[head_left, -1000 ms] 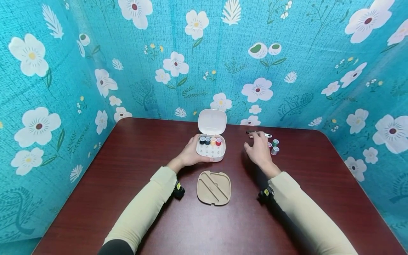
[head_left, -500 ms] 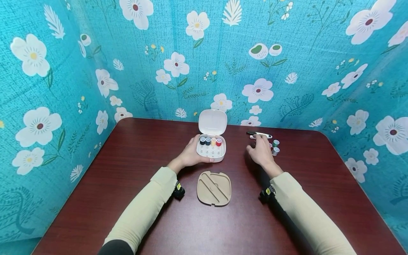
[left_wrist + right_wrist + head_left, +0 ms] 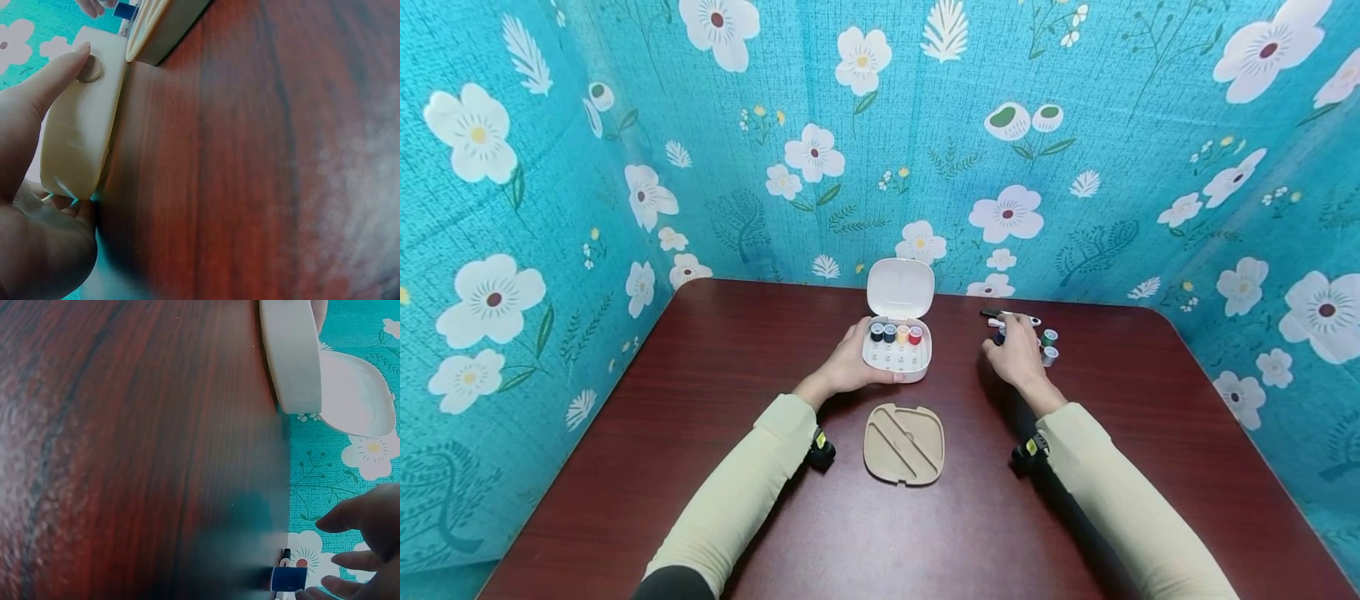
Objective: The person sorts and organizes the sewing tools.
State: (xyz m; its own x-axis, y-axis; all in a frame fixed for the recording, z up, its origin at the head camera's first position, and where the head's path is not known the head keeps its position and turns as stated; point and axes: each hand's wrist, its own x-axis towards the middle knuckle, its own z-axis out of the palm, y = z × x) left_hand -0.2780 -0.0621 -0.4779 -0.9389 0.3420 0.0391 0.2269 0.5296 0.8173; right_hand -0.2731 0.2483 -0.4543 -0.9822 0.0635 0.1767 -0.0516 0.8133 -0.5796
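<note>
Gripping the white box [image 3: 897, 357] near the desk's [image 3: 700, 400] far edge, the left hand [image 3: 850, 362] steadies it; the right hand [image 3: 1017, 354] pinches a blue spool [image 3: 289, 579], loose spools [image 3: 1048, 346] just beside, beige tray [image 3: 903, 443] nearer.

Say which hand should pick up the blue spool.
Right. The right hand is already at the blue spool, fingers around it; the left hand holds the box.
</note>
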